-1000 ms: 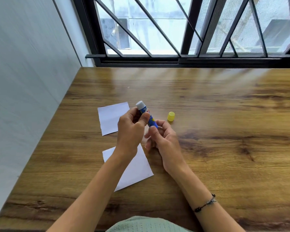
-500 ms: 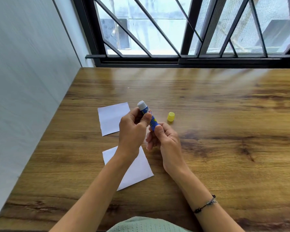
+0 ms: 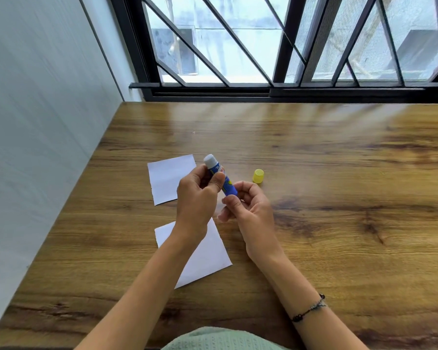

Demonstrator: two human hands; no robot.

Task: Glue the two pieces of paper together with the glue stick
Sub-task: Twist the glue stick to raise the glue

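Note:
A blue glue stick [image 3: 221, 176] is held tilted above the table, its white glue end up and uncapped. My left hand [image 3: 196, 195] grips its upper body with thumb and fingers. My right hand [image 3: 248, 208] pinches its lower end. Its yellow cap [image 3: 258, 176] stands on the wood just right of the hands. One white paper [image 3: 168, 181] lies flat behind my left hand. A second white paper [image 3: 205, 256] lies nearer me, partly hidden under my left forearm.
The wooden table [image 3: 339, 223] meets a grey wall on the left and a black-framed barred window [image 3: 276, 89] at the back. A black bead bracelet [image 3: 310, 309] circles my right wrist.
The white glue end has risen a little out of the tube, and my right fingers have shifted round the stick's base. Papers and cap lie where they were.

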